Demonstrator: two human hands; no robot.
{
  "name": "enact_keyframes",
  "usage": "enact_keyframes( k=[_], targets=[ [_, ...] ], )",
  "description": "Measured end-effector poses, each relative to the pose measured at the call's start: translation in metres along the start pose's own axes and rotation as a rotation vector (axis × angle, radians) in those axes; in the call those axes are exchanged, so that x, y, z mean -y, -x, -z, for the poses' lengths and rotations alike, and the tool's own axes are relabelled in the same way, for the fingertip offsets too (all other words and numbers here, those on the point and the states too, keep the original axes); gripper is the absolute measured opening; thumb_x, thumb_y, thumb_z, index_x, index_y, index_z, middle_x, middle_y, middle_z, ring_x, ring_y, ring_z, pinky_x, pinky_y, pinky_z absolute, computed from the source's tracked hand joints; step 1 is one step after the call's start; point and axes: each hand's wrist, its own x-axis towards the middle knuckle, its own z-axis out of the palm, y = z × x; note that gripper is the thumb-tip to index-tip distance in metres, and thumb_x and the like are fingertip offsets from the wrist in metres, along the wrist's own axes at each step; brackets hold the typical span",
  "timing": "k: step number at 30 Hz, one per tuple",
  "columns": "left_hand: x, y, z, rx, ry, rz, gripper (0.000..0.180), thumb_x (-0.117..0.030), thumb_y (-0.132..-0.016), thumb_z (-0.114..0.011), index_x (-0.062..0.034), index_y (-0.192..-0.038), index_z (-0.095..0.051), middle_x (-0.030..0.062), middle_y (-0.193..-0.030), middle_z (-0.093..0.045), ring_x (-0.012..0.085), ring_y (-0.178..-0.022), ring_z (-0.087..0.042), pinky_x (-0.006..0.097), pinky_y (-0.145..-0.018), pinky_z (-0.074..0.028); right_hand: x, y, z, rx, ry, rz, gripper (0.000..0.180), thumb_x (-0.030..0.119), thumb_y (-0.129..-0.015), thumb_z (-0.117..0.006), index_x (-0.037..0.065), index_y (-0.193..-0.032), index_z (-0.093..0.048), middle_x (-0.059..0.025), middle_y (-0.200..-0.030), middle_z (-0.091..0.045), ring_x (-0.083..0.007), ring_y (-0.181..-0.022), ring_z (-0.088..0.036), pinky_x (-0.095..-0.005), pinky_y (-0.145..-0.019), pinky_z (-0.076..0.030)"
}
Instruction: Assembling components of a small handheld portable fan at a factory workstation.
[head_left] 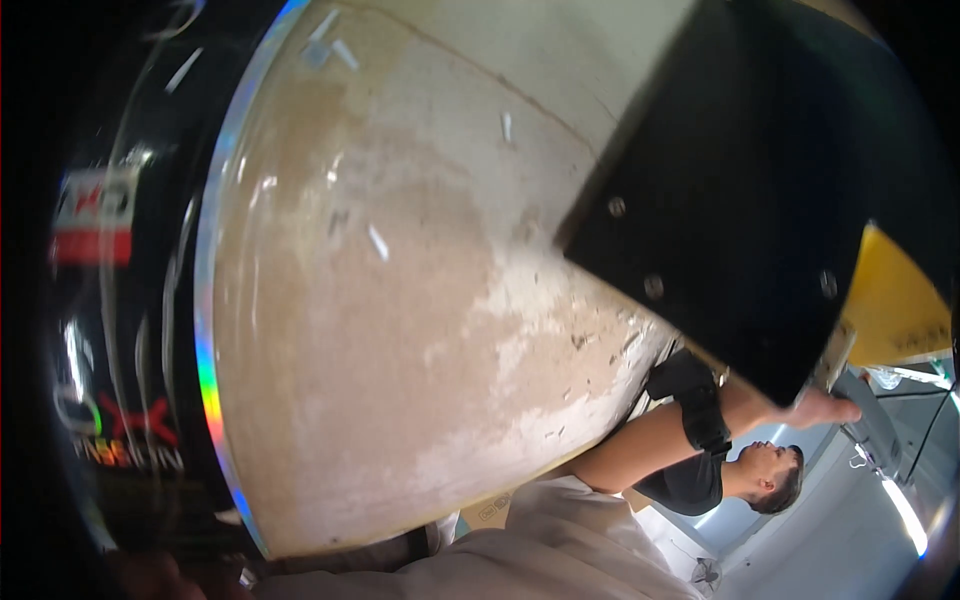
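Note:
A bare forearm (640, 445) comes out of a beige garment (560, 540) at the bottom, with a black strap and small device (705, 410) on its wrist. It appears to be mine. My right hand (815, 408) is at the lower edge of a large black panel (720, 200) with several screws; the panel partly hides the fingers, so their grip is unclear. Beside the hand sits a metal bracket (838, 355). In the dark lower left corner, a dim reddish-brown shape (165, 578) may be my left hand; no fingers can be made out.
A worn, stained tan-and-white surface (380, 330) fills the middle, scattered with small white scraps (378, 243). A shiny rainbow strip (207, 370) edges it. Glossy black material (150, 330) lies on the left. A yellow piece (895, 310) adjoins the panel. A person in black (690, 480) is behind the forearm.

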Motion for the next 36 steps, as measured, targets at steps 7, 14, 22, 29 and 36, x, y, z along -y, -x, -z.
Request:
enact_keyframes(
  k=[7, 14, 22, 29, 36],
  targets=[
    [-0.018, -0.003, -0.025, 0.016, 0.155, -0.168, 0.009, -0.013, -0.095, -0.039, -0.0120, -0.097, -0.048, 0.0059, -0.079, -0.051, 0.0143, -0.064, -0.050, 0.018, -0.047, -0.040, -0.031, -0.045, 0.017, 0.211, -0.301, -0.048, 0.063, 0.052, -0.097, -0.015, 0.002, -0.079, -0.049, -0.0115, -0.076, -0.056, -0.0226, -0.075, -0.056, -0.0352, -0.076, -0.051],
    [-0.035, -0.018, -0.025, 0.117, 0.090, -0.036, 0.011, -0.008, -0.089, -0.043, -0.0090, -0.099, -0.048, 0.0114, -0.084, -0.052, 0.0188, -0.067, -0.051, 0.022, -0.050, -0.043, -0.033, -0.046, 0.015, 0.195, -0.313, -0.020, 0.068, 0.054, -0.096, -0.011, 0.001, -0.076, -0.049, -0.0127, -0.073, -0.056, -0.0243, -0.072, -0.056, -0.0353, -0.076, -0.052],
    [-0.057, 0.000, -0.006, 0.214, -0.010, 0.197, 0.017, -0.001, -0.081, -0.043, -0.0017, -0.097, -0.048, 0.0184, -0.087, -0.052, 0.0261, -0.069, -0.052, 0.032, -0.053, -0.043, -0.030, -0.043, 0.007, 0.266, -0.341, 0.037, 0.070, 0.056, -0.095, -0.009, 0.002, -0.074, -0.048, -0.0132, -0.071, -0.055, -0.0255, -0.074, -0.056, -0.0341, -0.078, -0.050],
    [-0.060, 0.011, 0.003, 0.248, -0.108, 0.414, 0.023, 0.004, -0.073, -0.043, 0.0048, -0.096, -0.048, 0.0246, -0.089, -0.051, 0.0325, -0.070, -0.052, 0.041, -0.055, -0.043, -0.035, -0.040, 0.001, 0.272, -0.381, 0.007, 0.071, 0.056, -0.095, -0.011, 0.000, -0.075, -0.050, -0.0134, -0.072, -0.056, -0.0255, -0.073, -0.057, -0.0347, -0.074, -0.050],
    [-0.035, -0.009, -0.010, 0.097, 0.158, 0.022, 0.018, 0.006, -0.073, -0.046, 0.0029, -0.090, -0.050, 0.0214, -0.078, -0.053, 0.0266, -0.055, -0.053, 0.036, -0.041, -0.035, -0.027, -0.037, -0.006, 0.231, -0.368, 0.017, 0.061, 0.051, -0.097, -0.024, -0.001, -0.089, -0.055, -0.0110, -0.086, -0.058, -0.0257, -0.089, -0.056, -0.0397, -0.087, -0.046]
  ],
)
